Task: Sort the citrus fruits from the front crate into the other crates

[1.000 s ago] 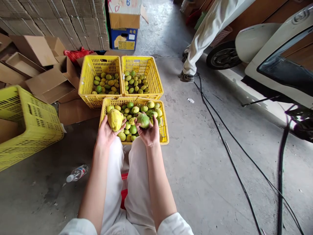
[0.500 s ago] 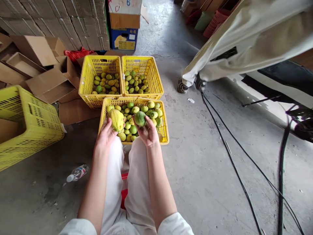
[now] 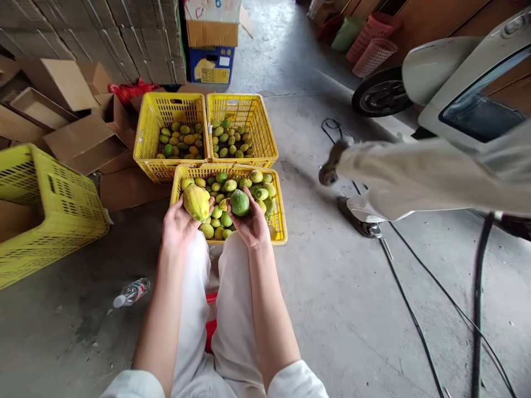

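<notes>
The left hand (image 3: 178, 224) is turned palm up, its fingers half curled beneath a large yellow fruit (image 3: 196, 202), which rests on them with the thumb along its outer side. The right hand (image 3: 252, 225) has its fingers bent around the lower and right sides of a smaller, round green fruit (image 3: 239, 203), the thumb on one side and fingertips on the other, parted by the width of the fruit. The two fruits are level and near each other, with a gap between them.

Behind and below the fingers is the near yellow crate (image 3: 284, 224), holding many green and yellow fruits (image 3: 226, 220). The person's white trousers (image 3: 236, 298) lie between the forearms.

Beyond the fingers, two more yellow crates stand side by side against the near one: the far-left crate (image 3: 169, 161) and the far-right crate (image 3: 269, 130), each with a layer of fruits in it. Left of the left fingers are a larger yellow-green crate (image 3: 78, 193) and, behind it, cardboard boxes (image 3: 83, 141); nearer the person, a plastic bottle (image 3: 133, 292) lies on the floor (image 3: 323, 304).

Well to the right of the right fingers, another person's leg (image 3: 415, 174), blurred, crosses above black cables (image 3: 415, 319).
</notes>
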Demonstrator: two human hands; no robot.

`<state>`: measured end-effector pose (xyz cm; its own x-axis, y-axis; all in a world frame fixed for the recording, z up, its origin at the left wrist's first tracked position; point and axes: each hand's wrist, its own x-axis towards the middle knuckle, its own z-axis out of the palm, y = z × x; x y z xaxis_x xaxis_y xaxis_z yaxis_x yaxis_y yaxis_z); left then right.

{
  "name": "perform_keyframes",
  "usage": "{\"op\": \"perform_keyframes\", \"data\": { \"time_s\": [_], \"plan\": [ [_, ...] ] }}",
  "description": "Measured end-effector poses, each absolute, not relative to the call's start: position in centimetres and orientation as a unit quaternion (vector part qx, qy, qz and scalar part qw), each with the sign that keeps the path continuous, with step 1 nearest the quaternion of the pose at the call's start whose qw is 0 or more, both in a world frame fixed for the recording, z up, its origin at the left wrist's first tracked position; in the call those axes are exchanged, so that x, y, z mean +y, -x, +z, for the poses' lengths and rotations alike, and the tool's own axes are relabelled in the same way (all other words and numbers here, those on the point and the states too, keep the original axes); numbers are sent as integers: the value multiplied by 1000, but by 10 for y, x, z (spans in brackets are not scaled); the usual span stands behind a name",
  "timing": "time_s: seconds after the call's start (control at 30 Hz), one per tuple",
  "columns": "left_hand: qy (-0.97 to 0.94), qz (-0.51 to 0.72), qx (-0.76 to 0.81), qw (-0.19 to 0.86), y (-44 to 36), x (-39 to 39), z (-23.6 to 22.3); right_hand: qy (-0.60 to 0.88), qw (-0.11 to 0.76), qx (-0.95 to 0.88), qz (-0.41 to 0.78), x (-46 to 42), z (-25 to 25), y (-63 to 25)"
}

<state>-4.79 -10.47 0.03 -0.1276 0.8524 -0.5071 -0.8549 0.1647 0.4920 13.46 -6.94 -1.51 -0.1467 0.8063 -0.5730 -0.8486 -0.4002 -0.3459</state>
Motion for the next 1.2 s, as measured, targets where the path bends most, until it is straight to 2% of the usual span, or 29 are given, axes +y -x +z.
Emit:
{"op": "perform_keyframes", "data": {
  "time_s": [0.1, 0.33, 0.83, 1.2],
  "plan": [
    [-16, 644, 380, 663, 47, -106, -6, 342, 560, 16, 755, -69, -21, -134],
    [-8, 665, 389, 637, 46, -104, -20, 349, 521, 22, 779, -71, -19, -138],
    [8, 631, 384, 674, 44, -100, -2, 313, 533, -14, 786, -75, -8, -138],
    [33, 660, 407, 630, 43, -100, -12, 321, 528, -37, 786, -77, -8, -138]
  ]
}}
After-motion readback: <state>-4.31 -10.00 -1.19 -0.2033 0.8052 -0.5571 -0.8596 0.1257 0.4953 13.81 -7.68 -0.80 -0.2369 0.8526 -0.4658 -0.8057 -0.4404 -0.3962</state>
